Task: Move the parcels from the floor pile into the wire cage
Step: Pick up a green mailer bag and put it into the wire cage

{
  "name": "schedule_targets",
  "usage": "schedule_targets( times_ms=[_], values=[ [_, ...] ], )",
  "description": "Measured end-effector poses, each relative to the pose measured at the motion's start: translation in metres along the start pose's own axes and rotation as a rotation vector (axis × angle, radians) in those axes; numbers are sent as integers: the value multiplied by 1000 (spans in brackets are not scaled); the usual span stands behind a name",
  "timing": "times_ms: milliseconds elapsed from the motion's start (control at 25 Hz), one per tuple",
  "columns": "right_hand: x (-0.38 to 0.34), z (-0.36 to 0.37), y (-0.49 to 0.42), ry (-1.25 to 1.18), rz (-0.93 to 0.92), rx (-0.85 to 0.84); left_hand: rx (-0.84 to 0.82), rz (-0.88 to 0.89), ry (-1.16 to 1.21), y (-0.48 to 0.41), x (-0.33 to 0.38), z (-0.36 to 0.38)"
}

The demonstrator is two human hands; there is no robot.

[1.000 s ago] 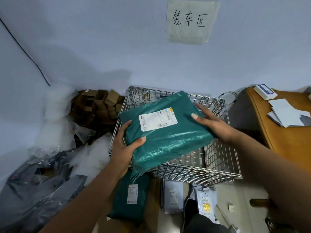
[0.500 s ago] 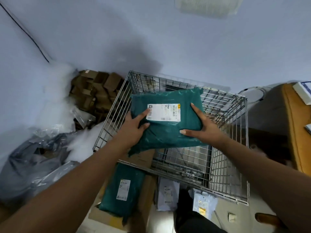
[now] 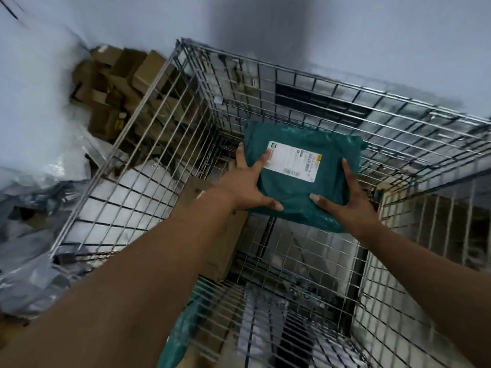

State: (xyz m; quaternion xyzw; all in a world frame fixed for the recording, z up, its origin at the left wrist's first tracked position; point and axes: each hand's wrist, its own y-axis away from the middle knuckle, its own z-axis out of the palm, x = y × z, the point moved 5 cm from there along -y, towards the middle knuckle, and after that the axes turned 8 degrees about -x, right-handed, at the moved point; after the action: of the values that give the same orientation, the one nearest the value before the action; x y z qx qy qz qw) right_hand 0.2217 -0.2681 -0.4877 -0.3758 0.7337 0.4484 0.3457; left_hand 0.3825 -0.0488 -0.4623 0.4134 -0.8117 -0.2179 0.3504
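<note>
Parcel, green with a white label, is inside the cage, below its rim, toward the 12 o'clock wall. Boxes are piled at 10 o'clock and grey bags at 8. Both arms extend in. The left hand grips the 8 o'clock corner and the right hand the 4 o'clock corner, thumbs on top.

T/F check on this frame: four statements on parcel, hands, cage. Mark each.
1. The left hand and right hand both hold the green parcel. True.
2. The parcel's white label faces down. False: it faces up.
3. The parcel is within the walls of the wire cage. True.
4. The small cardboard boxes are piled inside the cage. False: they lie outside, beyond its left wall.
</note>
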Motion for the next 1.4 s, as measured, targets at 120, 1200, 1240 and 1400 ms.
schedule_targets(
  times_ms=[120,1200,1240,1400],
  values=[
    [42,8,-38,9,-1,12,34,-20,-13,-47,-11,25],
    [171,219,-231,-81,-5,-79,43,-205,-291,-216,-188,93],
    [169,224,-235,-31,-9,-93,40,-190,-297,-215,-188,100],
    [168,226,-244,244,68,-162,90,-155,-327,-208,-184,122]
  ],
)
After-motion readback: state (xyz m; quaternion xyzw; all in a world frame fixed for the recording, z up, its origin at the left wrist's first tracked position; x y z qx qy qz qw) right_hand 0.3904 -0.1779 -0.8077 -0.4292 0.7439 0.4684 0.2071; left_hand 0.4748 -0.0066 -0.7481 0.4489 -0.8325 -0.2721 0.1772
